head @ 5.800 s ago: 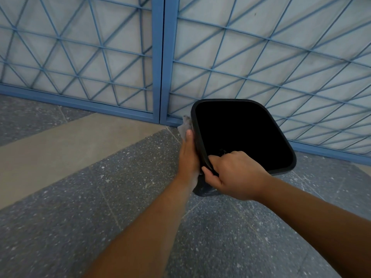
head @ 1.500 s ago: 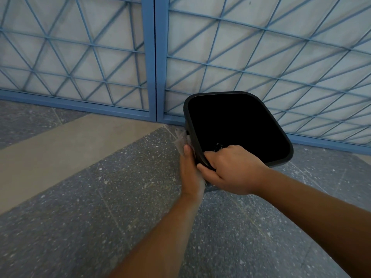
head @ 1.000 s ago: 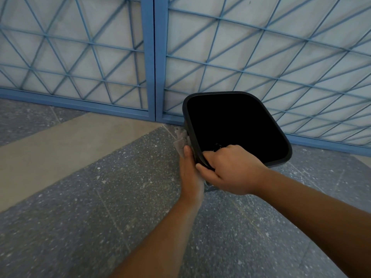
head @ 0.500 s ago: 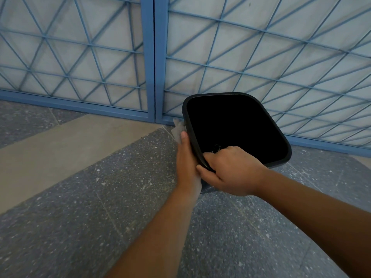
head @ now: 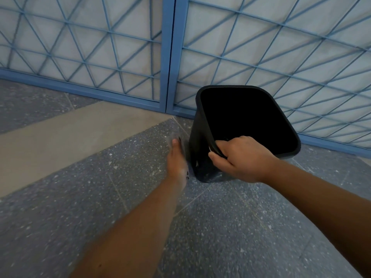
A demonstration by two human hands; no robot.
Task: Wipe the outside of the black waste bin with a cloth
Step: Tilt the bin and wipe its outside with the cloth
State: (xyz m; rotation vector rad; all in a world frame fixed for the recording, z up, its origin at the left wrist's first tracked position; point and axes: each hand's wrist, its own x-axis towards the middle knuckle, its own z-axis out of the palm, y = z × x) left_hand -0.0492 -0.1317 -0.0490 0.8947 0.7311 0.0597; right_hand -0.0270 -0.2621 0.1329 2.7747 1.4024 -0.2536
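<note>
The black waste bin (head: 198,149) stands on the floor close to a gate, tipped toward me so its dark inside shows. My right hand (head: 241,159) grips its near rim, thumb outside and fingers inside. My left hand (head: 176,159) is motion-blurred, flat and edge-on, a small gap to the left of the bin's left wall. A pale blurred smear at its fingertips is the cloth (head: 172,137); most of the cloth is hidden behind the hand.
A blue metal gate (head: 167,57) with a lattice of thin bars runs right behind the bin. The floor (head: 220,227) is grey speckled tile, crossed at the left by a beige band (head: 60,141).
My left hand has come off the bin's left wall and swung a little left and down, leaving that wall in view. My right hand keeps its grip on the rim.
</note>
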